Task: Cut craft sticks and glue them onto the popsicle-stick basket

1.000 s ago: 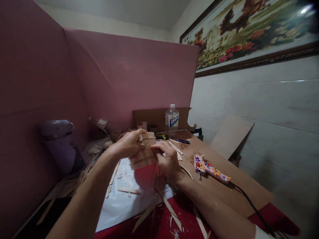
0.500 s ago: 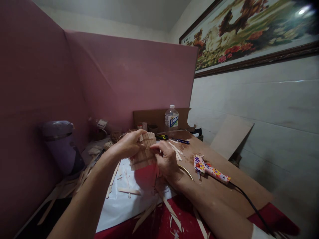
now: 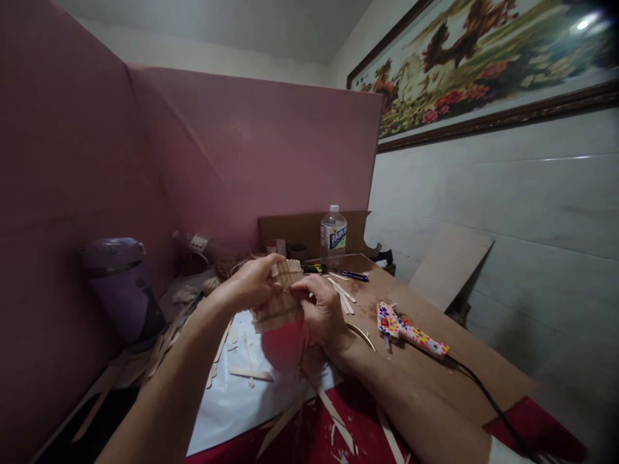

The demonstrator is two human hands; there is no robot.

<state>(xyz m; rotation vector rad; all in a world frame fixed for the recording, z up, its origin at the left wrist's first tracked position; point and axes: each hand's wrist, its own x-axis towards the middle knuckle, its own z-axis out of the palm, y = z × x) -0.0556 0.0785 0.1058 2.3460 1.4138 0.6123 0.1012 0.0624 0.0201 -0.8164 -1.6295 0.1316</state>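
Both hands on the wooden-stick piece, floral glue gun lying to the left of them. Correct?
Wrong side: the head view shows the floral glue gun lying to their right. Left hand and right hand are on the wooden-stick piece, as stated.

Head view tipped slightly up, wooden-stick piece, bottle, glue gun slightly lower in view

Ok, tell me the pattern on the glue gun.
Purple, orange and yellow flowers on a pale ground; the glue gun shows best in the head view.
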